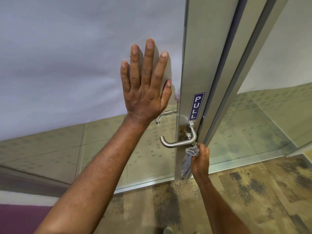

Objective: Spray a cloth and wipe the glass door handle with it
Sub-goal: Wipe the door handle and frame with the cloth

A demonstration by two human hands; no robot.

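Centrally, the left hand (pixel 145 85) lies flat against the frosted glass (pixel 84 56) of the door, fingers straight and spread, thumb nearest the metal frame (pixel 199 65). Lower right, the right hand (pixel 200 162) grips a grey cloth (pixel 190 159), fingers curled round it; the bunched top of the cloth touches the underside of the handle (pixel 179 143) close to its bend by the frame, while the rest hangs down along the frame. Handle: brushed-metal lever, its free end pointing left across the glass. Brown marks show on the frame behind the lever's neck. A blue PULL label (pixel 196 106) sits upright on the frame just above the handle. Below the frosted area the glass is clear, and pale tiles (pixel 118 146) show through it. Mottled carpet (pixel 253 191) covers the near floor.
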